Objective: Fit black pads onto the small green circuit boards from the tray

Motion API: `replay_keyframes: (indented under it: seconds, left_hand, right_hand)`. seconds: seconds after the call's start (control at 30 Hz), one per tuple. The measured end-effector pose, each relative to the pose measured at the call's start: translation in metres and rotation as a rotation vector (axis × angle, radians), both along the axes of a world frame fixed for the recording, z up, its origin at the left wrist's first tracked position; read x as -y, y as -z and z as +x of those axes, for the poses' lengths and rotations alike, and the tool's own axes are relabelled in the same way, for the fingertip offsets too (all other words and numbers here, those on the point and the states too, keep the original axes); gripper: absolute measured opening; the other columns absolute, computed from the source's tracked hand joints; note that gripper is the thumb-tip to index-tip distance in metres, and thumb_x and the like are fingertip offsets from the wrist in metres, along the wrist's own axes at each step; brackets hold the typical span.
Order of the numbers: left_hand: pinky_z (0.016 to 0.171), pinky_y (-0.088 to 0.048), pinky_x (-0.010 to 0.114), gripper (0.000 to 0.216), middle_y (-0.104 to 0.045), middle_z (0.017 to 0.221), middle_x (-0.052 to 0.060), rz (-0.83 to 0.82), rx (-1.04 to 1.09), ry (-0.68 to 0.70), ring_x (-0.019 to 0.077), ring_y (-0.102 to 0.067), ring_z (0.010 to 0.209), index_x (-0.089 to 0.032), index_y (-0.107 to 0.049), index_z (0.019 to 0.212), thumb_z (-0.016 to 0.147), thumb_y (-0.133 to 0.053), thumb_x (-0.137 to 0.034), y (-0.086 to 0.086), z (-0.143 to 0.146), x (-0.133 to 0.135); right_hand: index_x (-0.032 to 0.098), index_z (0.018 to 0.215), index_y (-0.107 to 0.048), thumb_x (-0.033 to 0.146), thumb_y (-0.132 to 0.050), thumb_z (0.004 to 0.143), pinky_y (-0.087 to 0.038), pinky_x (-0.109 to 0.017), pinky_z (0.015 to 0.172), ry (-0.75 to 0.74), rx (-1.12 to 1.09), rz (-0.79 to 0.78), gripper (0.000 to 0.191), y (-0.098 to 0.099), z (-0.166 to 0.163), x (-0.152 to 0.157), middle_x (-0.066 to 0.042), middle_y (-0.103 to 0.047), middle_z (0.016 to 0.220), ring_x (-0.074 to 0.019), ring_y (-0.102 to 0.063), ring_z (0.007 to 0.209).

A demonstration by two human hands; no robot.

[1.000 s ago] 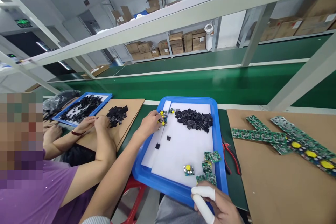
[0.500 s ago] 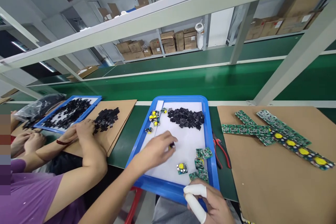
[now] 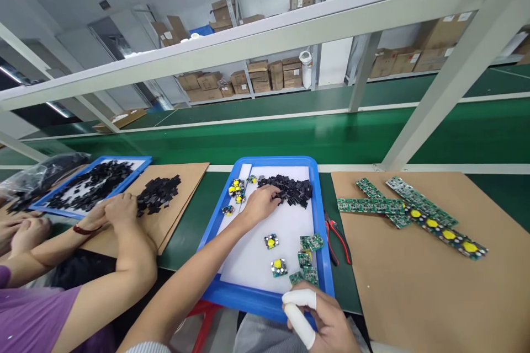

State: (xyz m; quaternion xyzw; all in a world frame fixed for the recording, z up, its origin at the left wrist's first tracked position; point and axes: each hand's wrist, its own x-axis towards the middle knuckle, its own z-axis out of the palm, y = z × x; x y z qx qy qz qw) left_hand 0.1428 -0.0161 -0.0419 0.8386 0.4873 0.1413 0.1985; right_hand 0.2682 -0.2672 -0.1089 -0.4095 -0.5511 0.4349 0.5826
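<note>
My left hand [image 3: 261, 203] reaches over the white-lined blue tray [image 3: 325, 231], its bent fingers slightly apart at the near-left edge of a heap of flat black pieces [image 3: 292, 190]. Nothing shows clearly between them. At the tray's near right edge is my right hand [image 3: 321, 317], with white covers on two digits that are drawn close together; whatever they grip is hidden. Two small circuit boards with yellow-topped parts, one farther back [image 3: 271, 241] and one nearer [image 3: 279, 268], lie on the white lining. Green boards [image 3: 311, 242] are grouped just beyond my right hand.
More yellow-topped boards [image 3: 236, 187] sit at the tray's left side. Red-handled pliers [image 3: 340, 240] lie to the right, beside cardboard [image 3: 414, 287] bearing long board strips [image 3: 370, 206]. At left, a co-worker's arms [image 3: 124, 242] rest by another black heap [image 3: 159, 194].
My left hand has let go of a small board, which now lies on the lining, and moved away to the black heap. My right hand keeps its pose. The view has shifted slightly.
</note>
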Motion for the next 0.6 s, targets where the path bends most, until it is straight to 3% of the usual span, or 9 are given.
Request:
replay_keyframes:
  seconds: [0.17,0.33,0.6]
  left_hand:
    - [0.086,-0.060,0.041,0.027,-0.077,0.099,0.006,-0.088,0.170,-0.052,0.0201,-0.074,0.089,-0.014,-0.069,0.116,0.097,-0.068,-0.033,0.007,-0.016,-0.006]
    - [0.072,-0.062,0.034,0.026,-0.080,0.089,0.006,-0.172,0.313,-0.082,0.0174,-0.074,0.067,-0.015,-0.074,0.113,0.093,-0.066,-0.030,0.009,-0.031,-0.004]
    - [0.073,-0.062,0.034,0.026,-0.076,0.087,0.007,-0.145,0.523,-0.124,0.0203,-0.073,0.076,-0.016,-0.078,0.098,0.081,-0.074,-0.035,-0.001,-0.030,0.004]
  right_hand:
    - [0.025,0.100,-0.074,0.036,-0.058,0.099,-0.051,-0.025,0.056,-0.007,-0.007,0.030,0.019,0.002,-0.001,-0.002,-0.003,-0.064,0.078,-0.0155,-0.060,0.062]
    - [0.025,0.098,-0.074,0.033,-0.057,0.099,-0.050,-0.024,0.056,-0.007,0.002,0.055,0.019,0.004,-0.003,-0.003,-0.003,-0.065,0.078,-0.0144,-0.060,0.060]
    - [0.024,0.097,-0.076,0.037,-0.059,0.099,-0.052,-0.024,0.054,0.008,-0.064,0.007,0.021,0.003,-0.007,-0.001,-0.004,-0.066,0.078,-0.0142,-0.062,0.058]
